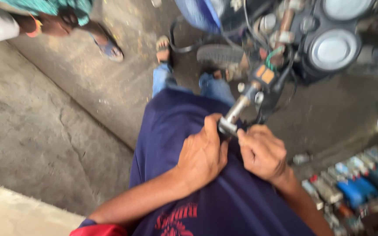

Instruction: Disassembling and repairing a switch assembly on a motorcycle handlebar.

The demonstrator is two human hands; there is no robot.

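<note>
Both hands meet at a motorcycle's bare metal handlebar end (pixel 234 117): left hand (pixel 204 155) closed around its tip, seemingly bracing it, right hand (pixel 262 152) fingertips pinching alongside.

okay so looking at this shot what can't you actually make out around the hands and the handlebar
Head view, all motion-blurred:
- Bare handlebar end: what sits on its tip is hidden by the left hand and right hand.
- Motorcycle gauges: dials unreadable, cut off at top edge.
- Items in the tool tray: too blurred to identify.
</note>
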